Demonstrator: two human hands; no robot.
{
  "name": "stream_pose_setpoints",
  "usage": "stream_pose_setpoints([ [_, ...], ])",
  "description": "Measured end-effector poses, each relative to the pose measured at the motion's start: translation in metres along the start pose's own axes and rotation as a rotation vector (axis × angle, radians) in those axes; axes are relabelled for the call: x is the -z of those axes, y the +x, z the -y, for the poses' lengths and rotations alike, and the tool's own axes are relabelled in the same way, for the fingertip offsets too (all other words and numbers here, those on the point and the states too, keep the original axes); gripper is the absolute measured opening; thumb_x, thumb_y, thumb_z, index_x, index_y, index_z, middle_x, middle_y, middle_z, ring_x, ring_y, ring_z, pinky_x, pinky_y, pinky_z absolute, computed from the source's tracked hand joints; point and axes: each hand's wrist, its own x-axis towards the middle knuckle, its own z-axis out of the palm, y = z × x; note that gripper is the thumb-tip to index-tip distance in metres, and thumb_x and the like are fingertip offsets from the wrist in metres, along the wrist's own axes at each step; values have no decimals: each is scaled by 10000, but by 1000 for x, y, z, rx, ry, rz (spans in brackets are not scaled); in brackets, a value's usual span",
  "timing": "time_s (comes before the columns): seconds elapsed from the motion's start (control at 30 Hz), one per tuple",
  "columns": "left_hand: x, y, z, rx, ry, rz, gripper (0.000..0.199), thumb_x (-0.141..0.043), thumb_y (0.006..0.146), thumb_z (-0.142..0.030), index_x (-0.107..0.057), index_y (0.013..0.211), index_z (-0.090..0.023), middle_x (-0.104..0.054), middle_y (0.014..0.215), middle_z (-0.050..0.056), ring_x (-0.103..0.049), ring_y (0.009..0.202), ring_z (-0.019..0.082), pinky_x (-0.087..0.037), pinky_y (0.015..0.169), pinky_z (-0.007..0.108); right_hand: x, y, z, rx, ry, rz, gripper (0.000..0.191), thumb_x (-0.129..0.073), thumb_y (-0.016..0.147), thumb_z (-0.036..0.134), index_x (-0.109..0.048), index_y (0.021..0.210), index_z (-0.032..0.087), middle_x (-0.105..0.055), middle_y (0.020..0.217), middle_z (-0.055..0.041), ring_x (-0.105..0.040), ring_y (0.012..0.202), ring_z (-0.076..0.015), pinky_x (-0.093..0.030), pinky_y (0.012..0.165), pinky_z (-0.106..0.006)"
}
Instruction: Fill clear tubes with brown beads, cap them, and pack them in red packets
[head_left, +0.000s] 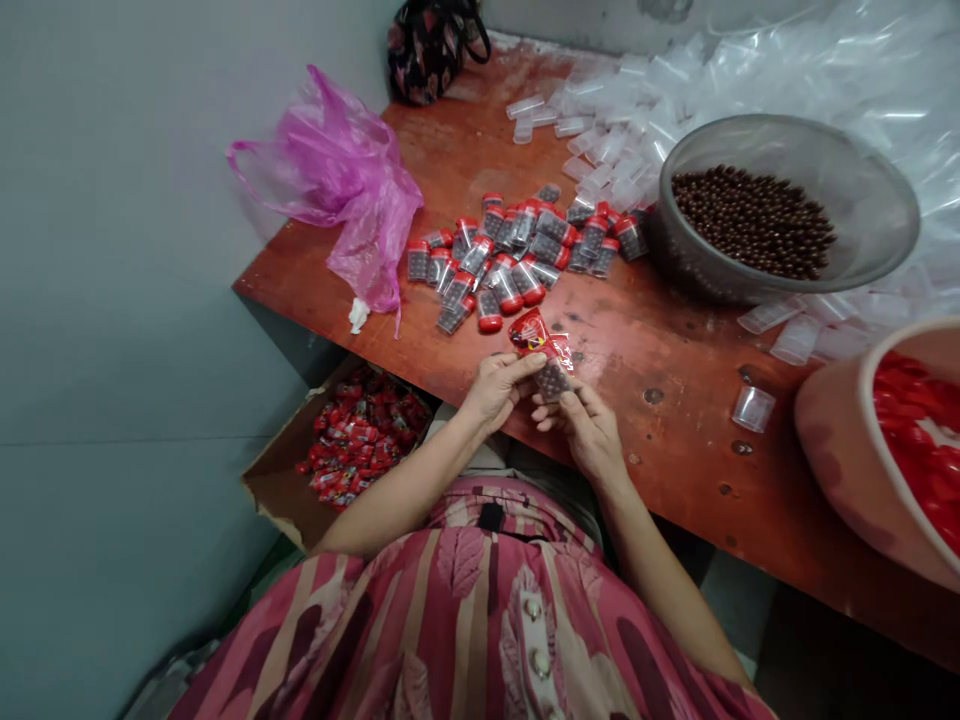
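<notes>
Both my hands hold one small clear container of dark balls [553,380] at the table's front edge. My left hand [496,388] pinches its upper left part, thumb on top, where red printed wrapping [529,330] shows. My right hand [592,425] grips its lower right end between thumb and fingers. Whether the red wrapping is fixed to the container, I cannot tell. Just beyond my hands lies a loose pile of filled clear containers with red caps [506,285].
A grey bowl of dark balls [750,220] stands right, before heaped clear empty containers [615,140]. A pink tub [832,450] holds red pieces. One clear container [753,409] lies alone. A pink plastic bag [345,170] hangs over the left edge, above a cardboard box [277,490] of red packets.
</notes>
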Motion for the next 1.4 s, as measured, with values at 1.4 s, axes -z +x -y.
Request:
stream_pose_setpoints([
  [1.4, -6, -29, 25, -58, -14, -46, 397, -830, 587, -406, -572, 597, -105, -439, 471, -66, -361, 376, 11, -288, 364, 158, -17, -10, -10, 84, 131, -170, 316, -769, 717, 376, -552, 864, 198, -701, 591, 33, -683, 492, -152, -587, 467, -233],
])
